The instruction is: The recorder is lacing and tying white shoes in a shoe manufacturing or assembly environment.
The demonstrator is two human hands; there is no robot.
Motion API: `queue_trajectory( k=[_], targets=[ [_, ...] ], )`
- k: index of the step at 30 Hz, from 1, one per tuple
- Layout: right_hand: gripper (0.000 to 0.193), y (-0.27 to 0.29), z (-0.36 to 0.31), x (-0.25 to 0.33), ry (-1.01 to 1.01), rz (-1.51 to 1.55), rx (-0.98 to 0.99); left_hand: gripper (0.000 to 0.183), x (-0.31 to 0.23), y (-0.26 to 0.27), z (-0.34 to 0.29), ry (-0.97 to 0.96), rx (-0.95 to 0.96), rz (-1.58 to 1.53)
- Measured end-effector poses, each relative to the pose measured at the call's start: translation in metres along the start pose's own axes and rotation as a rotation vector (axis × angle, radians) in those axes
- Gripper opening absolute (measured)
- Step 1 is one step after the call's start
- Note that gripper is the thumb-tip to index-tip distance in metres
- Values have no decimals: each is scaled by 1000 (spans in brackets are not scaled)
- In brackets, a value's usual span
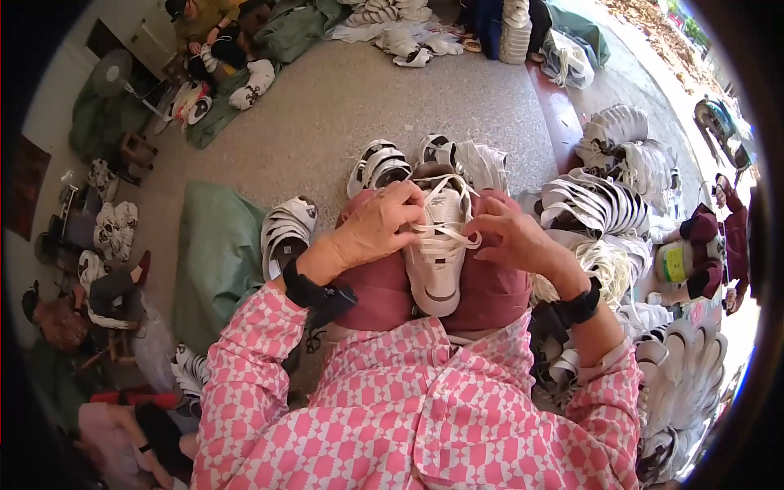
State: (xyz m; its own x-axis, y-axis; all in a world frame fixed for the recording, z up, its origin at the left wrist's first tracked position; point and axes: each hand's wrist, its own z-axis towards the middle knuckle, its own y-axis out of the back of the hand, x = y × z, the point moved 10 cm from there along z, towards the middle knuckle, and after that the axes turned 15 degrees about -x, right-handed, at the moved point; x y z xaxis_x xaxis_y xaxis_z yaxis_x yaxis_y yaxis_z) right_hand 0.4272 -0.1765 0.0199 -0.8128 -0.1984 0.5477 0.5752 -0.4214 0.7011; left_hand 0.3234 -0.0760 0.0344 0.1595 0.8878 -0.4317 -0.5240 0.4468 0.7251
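A white sneaker (435, 282) sits between my knees, its toe toward me and its tongue standing up at the far end. A cream shoelace (447, 235) runs across its eyelets, with loose loops near the top. My left hand (377, 222) pinches the lace at the shoe's left side, fingers curled against the upper. On the other side, my right hand (514, 234) has its thumb and forefinger closed on a lace loop beside the eyelets. The exact fingertip contact there is small and partly hidden.
Stacked white shoe uppers (592, 204) line my right side, with more at the lower right (682, 376). Several shoes (380, 166) stand beyond my knees. A green cloth (216, 261) lies at my left. Other people work at the left, far left and right; a fan (113, 73) stands far left.
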Motion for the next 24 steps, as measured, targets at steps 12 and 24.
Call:
queue_trajectory(
  k=[12,24],
  targets=[
    [12,-1,7,-10,-73,-122,-11,17,-2,-4,9,67,11,22],
    [31,-24,9,-7,-231,-371,15,24,3,-11,-27,208,164,160]
  ],
)
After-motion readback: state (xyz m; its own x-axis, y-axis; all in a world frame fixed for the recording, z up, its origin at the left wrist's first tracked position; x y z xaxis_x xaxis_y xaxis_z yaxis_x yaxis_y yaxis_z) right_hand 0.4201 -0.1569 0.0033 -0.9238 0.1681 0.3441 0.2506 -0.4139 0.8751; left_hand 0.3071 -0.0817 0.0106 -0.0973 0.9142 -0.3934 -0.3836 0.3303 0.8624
